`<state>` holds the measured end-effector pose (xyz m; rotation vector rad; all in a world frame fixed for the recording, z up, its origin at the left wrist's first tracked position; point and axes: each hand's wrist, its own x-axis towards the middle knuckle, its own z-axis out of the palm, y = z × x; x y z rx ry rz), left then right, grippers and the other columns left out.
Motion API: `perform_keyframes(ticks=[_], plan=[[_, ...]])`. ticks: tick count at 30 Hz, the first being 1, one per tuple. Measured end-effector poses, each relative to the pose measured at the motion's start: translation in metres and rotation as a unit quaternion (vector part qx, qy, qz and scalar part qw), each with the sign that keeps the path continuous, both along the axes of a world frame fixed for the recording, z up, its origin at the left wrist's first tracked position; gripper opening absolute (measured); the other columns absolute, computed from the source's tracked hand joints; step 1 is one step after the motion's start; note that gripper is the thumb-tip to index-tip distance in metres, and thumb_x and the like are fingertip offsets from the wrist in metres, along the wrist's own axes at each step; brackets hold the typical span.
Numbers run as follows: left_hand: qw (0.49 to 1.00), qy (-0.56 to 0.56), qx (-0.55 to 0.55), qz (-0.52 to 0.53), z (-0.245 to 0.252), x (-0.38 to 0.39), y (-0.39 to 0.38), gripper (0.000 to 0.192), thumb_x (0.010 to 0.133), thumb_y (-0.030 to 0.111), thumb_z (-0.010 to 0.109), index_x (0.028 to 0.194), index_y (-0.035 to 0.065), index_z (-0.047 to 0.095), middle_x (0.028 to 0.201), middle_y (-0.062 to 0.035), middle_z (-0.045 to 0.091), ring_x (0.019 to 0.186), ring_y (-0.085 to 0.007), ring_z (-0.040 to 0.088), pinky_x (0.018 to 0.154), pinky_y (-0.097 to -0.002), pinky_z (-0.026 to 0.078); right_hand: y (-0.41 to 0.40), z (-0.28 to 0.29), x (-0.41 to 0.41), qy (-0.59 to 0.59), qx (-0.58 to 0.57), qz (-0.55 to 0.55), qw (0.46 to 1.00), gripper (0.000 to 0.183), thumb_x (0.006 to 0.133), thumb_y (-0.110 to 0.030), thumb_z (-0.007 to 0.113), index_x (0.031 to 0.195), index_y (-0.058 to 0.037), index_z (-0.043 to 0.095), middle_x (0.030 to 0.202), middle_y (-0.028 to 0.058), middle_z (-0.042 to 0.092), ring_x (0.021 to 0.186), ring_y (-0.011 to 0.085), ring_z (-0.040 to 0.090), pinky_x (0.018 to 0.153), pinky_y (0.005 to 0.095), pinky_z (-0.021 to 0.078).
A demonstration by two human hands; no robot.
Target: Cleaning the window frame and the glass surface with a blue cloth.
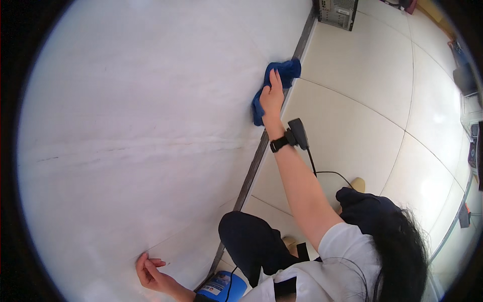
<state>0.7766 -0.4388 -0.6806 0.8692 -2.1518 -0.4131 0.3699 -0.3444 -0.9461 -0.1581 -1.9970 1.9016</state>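
Note:
My right hand presses a dark blue cloth against the foot of the white wall, where it meets the dark grey baseboard. Part of the cloth hangs out below the palm, and its upper end lies over the baseboard. A black strap with a small black device is on that wrist, with a cable running from it. Lower in the view, my left hand is at the wall with bent fingers and no object visible in it.
A blue container with a label stands by the baseboard near my knee. At the top, a computer case stands on the tiled floor beside the wall. Various items line the right rim. A cable crosses near my foot.

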Motion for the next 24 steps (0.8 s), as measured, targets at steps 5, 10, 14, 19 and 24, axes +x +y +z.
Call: perform_keyframes(ticks=[5,10,14,19,24], plan=[[1.0,0.004,-0.007,0.027,0.01,-0.001,0.0,0.018,0.092,0.01,0.051,0.098,-0.0005,0.065,0.063,-0.0038,0.055,0.053,-0.0098,0.048,0.05,-0.0214,0.041,-0.031,0.028,0.074,0.006,0.019,0.066,0.998,0.048,0.076,0.007,0.051,0.123,-0.0007,0.056,0.123,0.0273,0.041,0.114,0.0438,0.04,0.101,0.0466,0.0303],[1.0,0.001,0.008,0.01,0.005,-0.003,0.001,0.018,0.093,0.01,0.051,0.098,0.0,0.065,0.064,-0.0034,0.055,0.054,-0.0096,0.048,0.051,-0.0215,0.041,0.002,0.027,0.024,-0.026,-0.004,0.033,0.999,0.045,0.079,0.006,0.05,0.124,-0.0008,0.054,0.115,0.0235,0.043,0.109,0.0392,0.044,0.096,0.0419,0.036],[1.0,0.0,-0.013,0.021,0.008,-0.005,0.003,0.017,0.093,0.009,0.051,0.098,-0.0001,0.065,0.064,-0.0035,0.055,0.055,-0.0094,0.049,0.051,-0.0214,0.041,-0.011,0.026,0.06,-0.041,0.01,0.088,0.995,0.048,0.08,0.006,0.044,0.127,-0.0007,0.053,0.115,0.0231,0.043,0.109,0.0373,0.045,0.097,0.0387,0.0372],[1.0,0.0,0.011,0.013,0.008,-0.006,0.004,0.02,0.093,0.014,0.053,0.099,0.0005,0.065,0.067,-0.0023,0.054,0.058,-0.0084,0.047,0.053,-0.0211,0.039,-0.005,0.019,0.042,-0.045,0.033,0.071,0.996,0.046,0.079,0.007,0.048,0.125,-0.0006,0.053,0.116,0.0242,0.043,0.108,0.0395,0.045,0.095,0.0422,0.0383],[1.0,-0.003,0.003,0.011,0.006,-0.006,0.005,0.02,0.094,0.013,0.052,0.1,0.0003,0.065,0.068,-0.0029,0.055,0.058,-0.0085,0.047,0.053,-0.0208,0.039,-0.009,0.022,0.013,-0.056,-0.031,0.023,0.998,0.047,0.076,0.006,0.047,0.122,0.0003,0.056,0.115,0.023,0.044,0.107,0.0387,0.045,0.096,0.0429,0.0365]])
